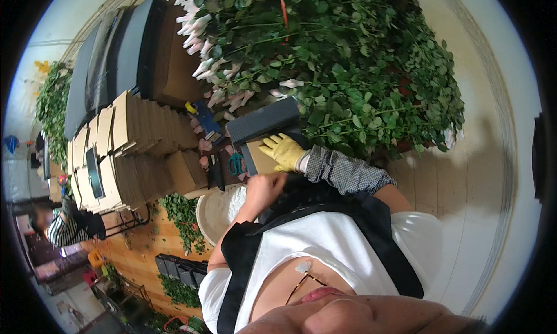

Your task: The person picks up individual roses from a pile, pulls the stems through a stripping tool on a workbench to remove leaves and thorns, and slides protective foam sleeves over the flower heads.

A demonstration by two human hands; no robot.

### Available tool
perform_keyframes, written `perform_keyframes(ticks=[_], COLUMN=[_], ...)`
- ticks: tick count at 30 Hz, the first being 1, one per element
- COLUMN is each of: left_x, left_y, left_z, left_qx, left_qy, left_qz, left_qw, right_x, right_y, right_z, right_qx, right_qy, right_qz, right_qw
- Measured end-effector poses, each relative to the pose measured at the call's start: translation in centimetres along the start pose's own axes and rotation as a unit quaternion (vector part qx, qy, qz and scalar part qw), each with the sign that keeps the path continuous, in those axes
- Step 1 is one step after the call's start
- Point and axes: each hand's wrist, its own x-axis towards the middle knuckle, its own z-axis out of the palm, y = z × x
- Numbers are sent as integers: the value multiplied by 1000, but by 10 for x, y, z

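Note:
My right hand [282,151], in a yellow glove below a checked sleeve, rests with fingers spread on a tan cardboard piece [259,162]. Just beyond it lies a long dark grey block [262,120]. Close to the cardboard's near edge is my bare left hand [265,190], its fingers curled in; whether they hold anything is hidden. Teal-handled scissors [235,164] lie left of the cardboard, among loose pink petals [204,145]. Farther left sits a blue tool with a yellow end [207,122].
A big heap of leafy rose stems [360,73] covers the far side, pale wrapped heads [196,29] at its left. Stacked flat cardboard [139,131] stands left, a white bin [213,215] close by my left arm. Another person [67,227] is far left.

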Motion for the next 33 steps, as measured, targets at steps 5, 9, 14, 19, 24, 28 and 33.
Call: perform_keyframes(ticks=[5, 9, 14, 19, 24, 28, 33], left_x=[33, 35, 35, 36, 35, 33, 41], left_y=[-77, -90, -90, -78, -68, -76, -83], left_z=[18, 44, 47, 43, 36, 43, 45], left_qx=[293, 244, 260, 225, 219, 236, 212], left_qy=[67, 69, 71, 44, 38, 48, 32], left_qz=[23, 11, -10, -69, -71, -46, -15], left_qw=[954, 967, 963, 971, 972, 970, 977], right_x=[4, 4, 12, 80, 93, 53, -25], right_y=[-1, 20, 64, 178, 188, 162, 148], right_z=[4, 0, -109, -104, -92, -127, -179], right_qx=[11, 249, 613, -122, 71, 134, -51], right_qy=[27, 30, 148, 233, 424, 419, 416], right_qz=[-8, -42, -160, 196, 91, 35, 54], right_qw=[1000, 967, 759, 945, 898, 897, 906])
